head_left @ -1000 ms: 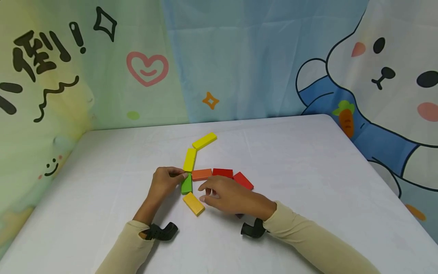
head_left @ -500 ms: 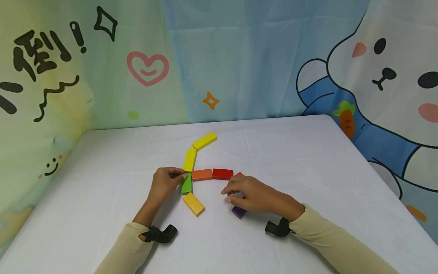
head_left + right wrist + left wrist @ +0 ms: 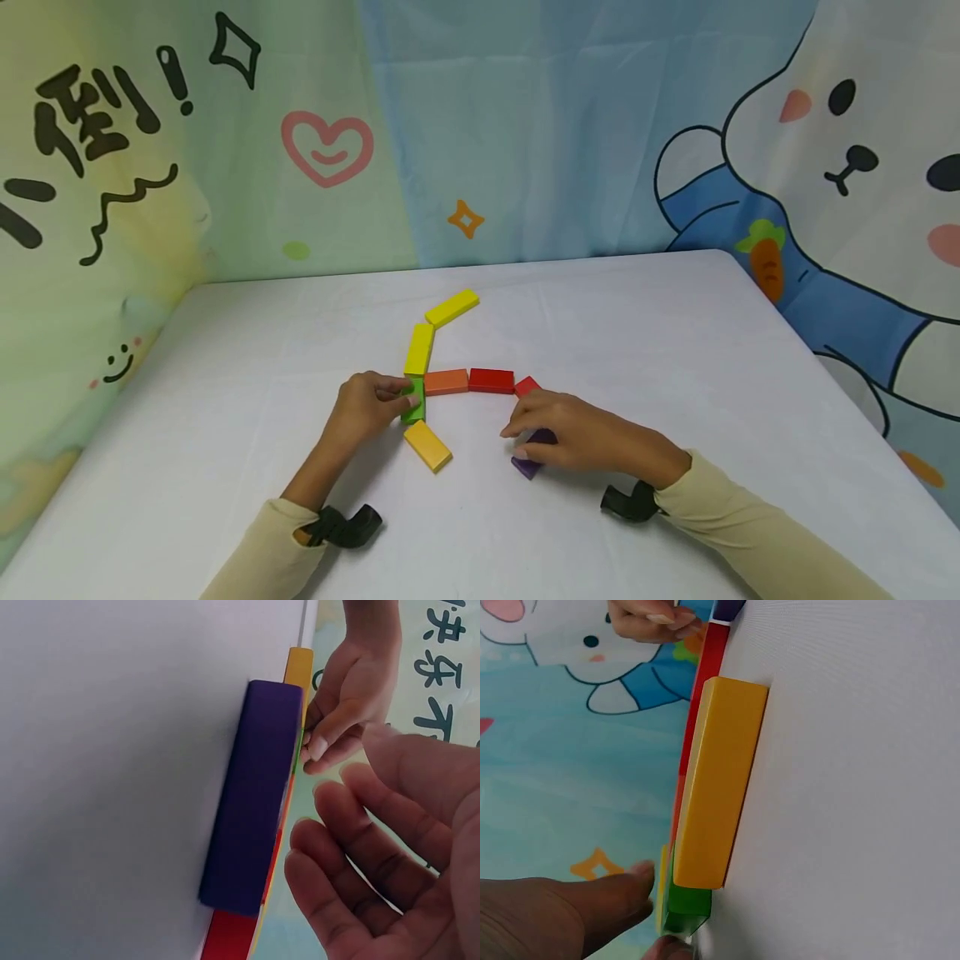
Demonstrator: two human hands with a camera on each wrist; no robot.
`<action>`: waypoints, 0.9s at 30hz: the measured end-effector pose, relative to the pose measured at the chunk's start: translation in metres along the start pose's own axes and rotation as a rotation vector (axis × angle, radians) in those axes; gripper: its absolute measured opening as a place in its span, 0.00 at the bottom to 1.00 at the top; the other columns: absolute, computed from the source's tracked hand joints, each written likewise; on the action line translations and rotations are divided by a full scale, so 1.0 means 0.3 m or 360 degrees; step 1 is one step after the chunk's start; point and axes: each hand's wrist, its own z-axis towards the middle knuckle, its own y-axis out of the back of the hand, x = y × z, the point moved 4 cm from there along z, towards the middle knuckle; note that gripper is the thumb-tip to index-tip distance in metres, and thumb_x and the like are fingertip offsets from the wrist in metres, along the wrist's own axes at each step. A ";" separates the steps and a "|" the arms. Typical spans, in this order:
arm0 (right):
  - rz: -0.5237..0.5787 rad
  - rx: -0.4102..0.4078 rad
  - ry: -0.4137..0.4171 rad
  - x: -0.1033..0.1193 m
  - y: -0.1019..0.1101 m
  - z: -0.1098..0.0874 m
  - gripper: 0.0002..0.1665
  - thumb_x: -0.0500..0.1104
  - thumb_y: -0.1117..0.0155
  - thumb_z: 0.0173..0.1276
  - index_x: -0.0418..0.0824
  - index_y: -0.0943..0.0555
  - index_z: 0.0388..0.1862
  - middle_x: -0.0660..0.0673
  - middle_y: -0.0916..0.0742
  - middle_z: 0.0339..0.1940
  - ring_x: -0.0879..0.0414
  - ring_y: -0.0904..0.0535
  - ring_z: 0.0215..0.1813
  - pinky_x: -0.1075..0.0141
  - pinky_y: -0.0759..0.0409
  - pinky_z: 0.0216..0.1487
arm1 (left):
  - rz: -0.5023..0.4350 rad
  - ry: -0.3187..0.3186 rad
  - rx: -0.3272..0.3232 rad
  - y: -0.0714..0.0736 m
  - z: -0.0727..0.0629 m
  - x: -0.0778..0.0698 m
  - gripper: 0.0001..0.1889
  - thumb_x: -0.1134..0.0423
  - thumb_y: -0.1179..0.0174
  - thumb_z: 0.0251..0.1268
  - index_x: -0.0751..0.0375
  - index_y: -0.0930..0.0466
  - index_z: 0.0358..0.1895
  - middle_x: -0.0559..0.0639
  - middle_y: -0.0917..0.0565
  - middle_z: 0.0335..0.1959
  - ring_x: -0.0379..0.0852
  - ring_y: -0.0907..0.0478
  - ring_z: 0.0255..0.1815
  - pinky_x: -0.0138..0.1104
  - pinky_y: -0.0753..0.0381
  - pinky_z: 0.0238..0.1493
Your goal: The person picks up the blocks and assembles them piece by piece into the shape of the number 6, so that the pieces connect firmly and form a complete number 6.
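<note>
My left hand [image 3: 360, 408] is at the green block [image 3: 416, 412], its thumb and fingertips close over the block's left side. In the left wrist view a gap shows between thumb [image 3: 641, 877] and green block. My right hand [image 3: 577, 429], fingers loosely bent, hovers over the purple block [image 3: 251, 795], which lies on the table. An amber block [image 3: 724, 780] lies at the green block's near end. An orange block [image 3: 446, 382] and a red block [image 3: 491, 381] run rightward from the green one. A second red block [image 3: 527, 385] is mostly hidden behind my right hand.
Two yellow blocks, one upright-angled [image 3: 420, 348] and one slanting [image 3: 452, 307], extend the line toward the back. White cloth [image 3: 660, 333] covers the table, and a printed curtain [image 3: 540, 133] hangs behind it. Black wrist mounts [image 3: 348, 527] sit on both forearms.
My right hand has moved right, from beside the orange and red blocks to over the purple one. My left thumb has shifted slightly nearer me, so green shows between thumb and fingers.
</note>
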 end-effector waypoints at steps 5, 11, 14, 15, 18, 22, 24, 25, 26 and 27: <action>0.0022 0.0051 0.0036 0.002 -0.002 -0.013 0.18 0.44 0.30 0.65 0.43 0.15 0.54 0.54 0.20 0.49 0.61 0.26 0.53 0.67 0.23 0.55 | 0.0047 0.0029 0.0088 -0.001 -0.013 -0.009 0.13 0.65 0.29 0.56 0.64 0.12 0.45 0.54 0.21 0.38 0.47 0.25 0.34 0.32 0.25 0.29; 0.0018 0.0133 0.0076 -0.001 -0.013 -0.021 0.21 0.47 0.30 0.64 0.43 0.16 0.55 0.53 0.20 0.51 0.60 0.27 0.56 0.68 0.24 0.55 | 0.0128 -0.0030 0.0105 0.000 -0.023 -0.019 0.18 0.63 0.27 0.53 0.64 0.13 0.49 0.56 0.22 0.42 0.48 0.27 0.35 0.33 0.25 0.29; 0.0021 0.0165 0.0067 -0.005 -0.020 -0.022 0.21 0.47 0.30 0.64 0.43 0.16 0.56 0.54 0.20 0.52 0.60 0.27 0.56 0.68 0.24 0.55 | 0.0168 -0.0118 0.0081 -0.001 -0.030 -0.027 0.23 0.62 0.25 0.51 0.65 0.15 0.52 0.59 0.24 0.48 0.49 0.26 0.39 0.34 0.23 0.32; 0.0018 0.0176 0.0058 -0.007 -0.022 -0.022 0.21 0.47 0.30 0.64 0.44 0.16 0.56 0.54 0.20 0.52 0.60 0.27 0.56 0.68 0.24 0.55 | 0.0171 -0.0148 0.0068 -0.001 -0.034 -0.030 0.23 0.62 0.25 0.51 0.65 0.16 0.52 0.59 0.25 0.50 0.50 0.25 0.40 0.34 0.22 0.33; 0.0013 0.0204 0.0036 -0.011 -0.027 -0.022 0.21 0.47 0.30 0.64 0.44 0.17 0.56 0.54 0.20 0.52 0.61 0.28 0.56 0.69 0.24 0.54 | 0.0182 -0.0265 0.0037 0.000 -0.043 -0.038 0.23 0.62 0.24 0.50 0.67 0.15 0.51 0.60 0.24 0.55 0.50 0.25 0.41 0.35 0.22 0.36; 0.0010 0.0223 0.0024 -0.011 -0.028 -0.022 0.21 0.46 0.30 0.64 0.44 0.16 0.56 0.55 0.20 0.51 0.61 0.27 0.55 0.69 0.24 0.54 | 0.0188 -0.0344 0.0041 -0.006 -0.051 -0.039 0.21 0.64 0.25 0.50 0.67 0.15 0.49 0.57 0.21 0.56 0.50 0.23 0.42 0.36 0.20 0.39; 0.0011 0.0228 0.0023 -0.011 -0.027 -0.021 0.20 0.46 0.30 0.64 0.44 0.16 0.56 0.55 0.20 0.51 0.61 0.27 0.55 0.69 0.24 0.53 | 0.0190 -0.0339 0.0049 -0.010 -0.053 -0.035 0.22 0.64 0.25 0.50 0.67 0.15 0.51 0.55 0.21 0.57 0.50 0.22 0.46 0.38 0.19 0.44; 0.0013 0.0232 0.0021 -0.010 -0.027 -0.020 0.20 0.46 0.30 0.64 0.44 0.16 0.55 0.55 0.20 0.51 0.61 0.27 0.55 0.69 0.24 0.53 | 0.0187 -0.0334 0.0051 -0.010 -0.055 -0.033 0.23 0.63 0.25 0.50 0.67 0.16 0.52 0.54 0.20 0.57 0.51 0.22 0.49 0.39 0.19 0.46; 0.0012 0.0235 0.0019 -0.010 -0.027 -0.019 0.20 0.46 0.30 0.65 0.44 0.16 0.55 0.55 0.20 0.51 0.61 0.27 0.55 0.69 0.24 0.53 | 0.0179 -0.0327 0.0058 -0.010 -0.056 -0.031 0.24 0.63 0.25 0.51 0.66 0.16 0.53 0.53 0.20 0.58 0.51 0.22 0.52 0.40 0.19 0.49; 0.0013 0.0240 0.0015 -0.010 -0.028 -0.019 0.20 0.46 0.30 0.65 0.44 0.16 0.56 0.55 0.20 0.51 0.61 0.27 0.55 0.69 0.24 0.54 | 0.0173 -0.0328 0.0067 -0.011 -0.058 -0.030 0.24 0.63 0.25 0.51 0.66 0.17 0.54 0.52 0.20 0.59 0.52 0.23 0.55 0.42 0.20 0.51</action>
